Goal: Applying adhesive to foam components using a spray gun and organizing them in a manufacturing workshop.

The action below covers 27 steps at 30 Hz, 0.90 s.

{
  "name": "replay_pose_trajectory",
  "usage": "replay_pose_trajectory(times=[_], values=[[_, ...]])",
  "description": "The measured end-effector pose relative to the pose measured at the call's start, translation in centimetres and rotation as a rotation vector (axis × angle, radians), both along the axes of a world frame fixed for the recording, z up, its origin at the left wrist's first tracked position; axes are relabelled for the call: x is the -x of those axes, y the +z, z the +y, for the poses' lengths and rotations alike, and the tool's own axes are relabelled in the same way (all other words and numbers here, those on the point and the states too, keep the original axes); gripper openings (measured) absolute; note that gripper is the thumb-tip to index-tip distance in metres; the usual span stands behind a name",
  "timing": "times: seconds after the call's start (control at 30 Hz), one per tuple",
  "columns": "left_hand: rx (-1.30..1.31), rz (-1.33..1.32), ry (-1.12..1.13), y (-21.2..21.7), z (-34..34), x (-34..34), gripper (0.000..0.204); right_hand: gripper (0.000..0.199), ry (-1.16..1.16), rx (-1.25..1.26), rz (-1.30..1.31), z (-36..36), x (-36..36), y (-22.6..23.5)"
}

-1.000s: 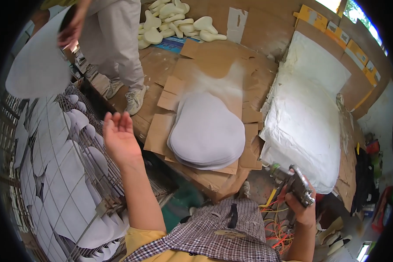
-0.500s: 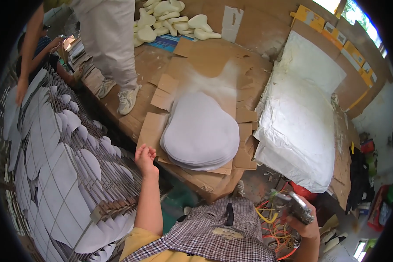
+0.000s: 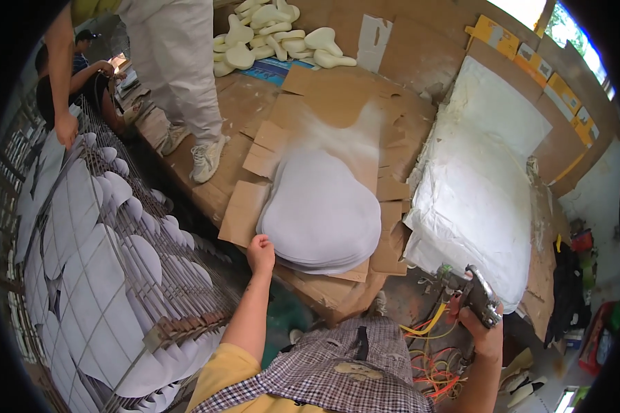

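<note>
Left hand (image 3: 260, 255) curled at sheet stack (image 3: 320, 213), pinch unclear: likely pickup, needing just one freed; right hand (image 3: 481, 332) clasps spray gun (image 3: 483, 297).

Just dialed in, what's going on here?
The person's left hand is at the near left edge of a stack of pale, rounded sheets on cardboard; whether it grips one is unclear. The right hand holds a metal tool, right of the stack. Farther left, a co-worker's hand is at a wire rack holding similar sheets.
</note>
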State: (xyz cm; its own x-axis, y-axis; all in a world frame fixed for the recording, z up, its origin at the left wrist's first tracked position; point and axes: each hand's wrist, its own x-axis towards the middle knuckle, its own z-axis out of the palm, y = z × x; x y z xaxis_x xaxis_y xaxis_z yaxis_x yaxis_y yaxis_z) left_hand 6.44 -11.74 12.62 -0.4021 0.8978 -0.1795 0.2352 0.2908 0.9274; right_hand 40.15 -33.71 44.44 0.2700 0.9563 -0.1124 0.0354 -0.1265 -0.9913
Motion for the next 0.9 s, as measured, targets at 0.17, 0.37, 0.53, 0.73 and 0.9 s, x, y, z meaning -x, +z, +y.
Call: replay_pose_trajectory(times=[0.17,0.37,0.53,0.73,0.9], values=[[0.086,0.543,-0.13,0.9,1.2,-0.8,0.024,0.058,0.104,-0.054,0.014,1.1,-0.1,0.6],[0.097,0.723,-0.14,3.2,1.3,-1.6,0.03,0.059,0.299,0.178,-0.171,-1.3,-2.5,0.1],[0.129,0.801,-0.172,3.9,1.5,-1.8,0.033,0.061,0.145,0.08,-0.105,1.5,-1.0,0.6],[0.157,0.848,-0.184,3.8,2.1,-2.0,0.017,0.061,0.272,0.0,-0.101,0.6,-2.0,-0.7],[0.106,0.76,-0.133,2.5,2.8,-1.9,0.007,0.064,0.016,0.004,-0.061,-2.6,-1.8,-1.6]])
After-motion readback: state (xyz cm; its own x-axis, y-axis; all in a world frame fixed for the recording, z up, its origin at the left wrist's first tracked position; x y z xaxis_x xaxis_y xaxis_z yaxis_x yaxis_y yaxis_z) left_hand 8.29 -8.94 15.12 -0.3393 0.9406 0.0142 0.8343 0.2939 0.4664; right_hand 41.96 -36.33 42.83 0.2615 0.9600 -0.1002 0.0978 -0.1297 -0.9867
